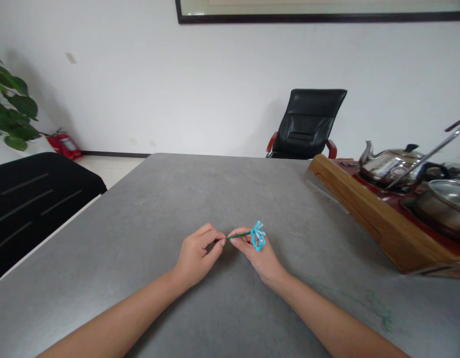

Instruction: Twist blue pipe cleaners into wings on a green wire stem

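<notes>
Over the middle of the grey table (pixel 215 189), my two hands meet fingertip to fingertip. A small beaded flower (pixel 258 235) with light-blue and clear looped petals lies across my right hand (pixel 257 253), its thin green stem (pixel 240 234) running left between the fingers. My right thumb and fingers are closed on that stem. Pinched at the stem's left end is my left hand (pixel 200 253), thumb against index finger. Loose green thread (pixel 386 318) lies on the table right of my right forearm; a fine strand of it trails toward that arm.
A wooden tea tray (pixel 364 228) stands at the right, bearing a steel kettle (pixel 392 161) and a glass-lidded pot (pixel 446 204). Behind the table is a black office chair (pixel 312 122). Another black chair (pixel 39 199) is at the left, near a red fire extinguisher (pixel 65 145) and a leafy plant (pixel 13 104).
</notes>
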The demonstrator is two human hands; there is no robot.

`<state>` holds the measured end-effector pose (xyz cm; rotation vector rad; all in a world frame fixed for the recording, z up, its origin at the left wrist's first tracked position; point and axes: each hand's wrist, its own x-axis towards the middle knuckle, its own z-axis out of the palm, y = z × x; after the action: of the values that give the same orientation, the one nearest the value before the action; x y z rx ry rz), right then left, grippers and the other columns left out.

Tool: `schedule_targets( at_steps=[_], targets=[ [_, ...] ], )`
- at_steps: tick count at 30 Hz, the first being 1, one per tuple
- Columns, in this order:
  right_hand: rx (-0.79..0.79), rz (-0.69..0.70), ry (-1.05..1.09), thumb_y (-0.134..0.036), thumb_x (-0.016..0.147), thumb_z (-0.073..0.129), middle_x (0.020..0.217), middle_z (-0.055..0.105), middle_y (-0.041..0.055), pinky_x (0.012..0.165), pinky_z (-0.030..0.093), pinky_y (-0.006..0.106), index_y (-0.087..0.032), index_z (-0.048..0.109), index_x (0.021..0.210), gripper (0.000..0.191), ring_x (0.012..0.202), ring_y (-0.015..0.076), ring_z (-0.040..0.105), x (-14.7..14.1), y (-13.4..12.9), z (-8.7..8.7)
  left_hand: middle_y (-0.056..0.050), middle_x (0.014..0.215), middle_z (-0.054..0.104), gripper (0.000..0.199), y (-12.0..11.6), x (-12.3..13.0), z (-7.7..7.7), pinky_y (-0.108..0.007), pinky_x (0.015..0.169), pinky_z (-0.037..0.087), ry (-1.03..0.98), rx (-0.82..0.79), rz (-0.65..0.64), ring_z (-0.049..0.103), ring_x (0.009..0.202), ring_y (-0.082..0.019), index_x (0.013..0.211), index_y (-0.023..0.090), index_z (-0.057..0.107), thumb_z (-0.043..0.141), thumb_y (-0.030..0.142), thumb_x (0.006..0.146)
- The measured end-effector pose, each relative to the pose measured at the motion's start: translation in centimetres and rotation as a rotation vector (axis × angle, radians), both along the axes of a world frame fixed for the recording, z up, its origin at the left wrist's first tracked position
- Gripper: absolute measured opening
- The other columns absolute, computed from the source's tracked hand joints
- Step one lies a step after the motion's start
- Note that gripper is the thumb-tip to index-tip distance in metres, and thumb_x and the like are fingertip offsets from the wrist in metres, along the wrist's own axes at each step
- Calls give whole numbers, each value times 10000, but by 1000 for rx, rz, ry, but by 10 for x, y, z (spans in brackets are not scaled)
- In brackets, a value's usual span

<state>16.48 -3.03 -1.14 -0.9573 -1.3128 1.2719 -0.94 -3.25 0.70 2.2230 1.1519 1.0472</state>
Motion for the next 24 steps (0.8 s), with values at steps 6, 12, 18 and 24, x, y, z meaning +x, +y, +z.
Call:
schedule_targets(
  at_steps=[6, 12, 18, 24],
  targets=[
    [17, -19, -48, -311, 745, 676, 743, 661, 3, 680, 443, 287, -211, 682, 783, 107, 698, 153, 586, 0, 3, -6, -21, 749, 557, 204, 2, -2, -6, -242, 672, 405, -21, 7, -14, 528, 716, -130, 862, 182, 660, 472, 238, 919],
    [18, 2, -87, -307, 755, 659, 760, 666, 7, 697, 445, 293, -214, 674, 794, 101, 720, 158, 593, 1, 3, -6, -20, 737, 543, 198, 3, -3, -4, -241, 668, 393, -55, 1, -51, 518, 710, -126, 842, 167, 647, 477, 231, 920],
    [-47, 47, -143, -318, 749, 658, 691, 608, -1, 573, 388, 252, -201, 674, 802, 129, 635, 130, 528, 6, 0, 3, -21, 697, 552, 184, 4, -3, -3, -228, 622, 390, -116, 2, -98, 513, 660, -118, 809, 151, 659, 514, 219, 898],
    [-161, 215, -91, -361, 689, 710, 576, 490, -41, 474, 269, 223, -176, 651, 754, 205, 507, 79, 387, 13, 9, 6, -43, 739, 594, 167, 1, -4, 1, -228, 660, 420, -116, 34, -184, 550, 699, -122, 848, 144, 672, 518, 193, 892]
  ],
)
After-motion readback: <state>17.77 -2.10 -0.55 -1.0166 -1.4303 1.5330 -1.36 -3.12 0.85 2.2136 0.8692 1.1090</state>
